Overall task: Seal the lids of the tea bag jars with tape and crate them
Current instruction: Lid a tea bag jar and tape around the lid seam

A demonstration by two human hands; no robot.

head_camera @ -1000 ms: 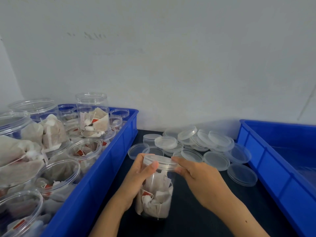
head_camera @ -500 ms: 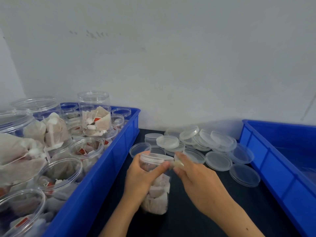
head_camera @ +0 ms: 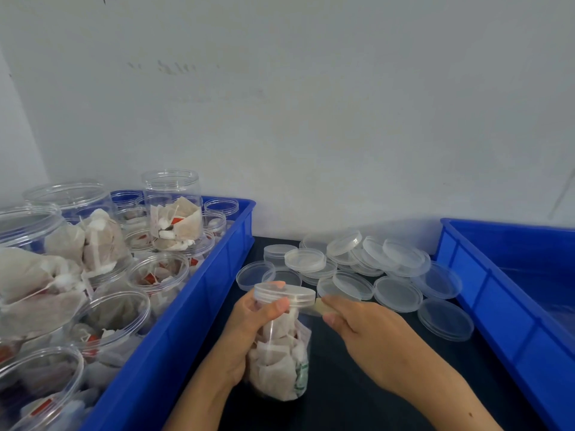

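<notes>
While L hand [head_camera: 249,331] grips jar [head_camera: 280,362], R hand [head_camera: 373,334] pinches tape [head_camera: 320,306]; dark tabletop [head_camera: 342,405], white wall [head_camera: 311,119].

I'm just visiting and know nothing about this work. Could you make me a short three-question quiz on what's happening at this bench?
1. True or false: the jar in the hands already has its lid on.
2. Which hand pulls the tape strip? A) left hand B) right hand
3. Fill in: the loose lids lie between two blue ____.

Key: 1 true; 2 B; 3 crates (left crate holds open jars, right crate).
</notes>
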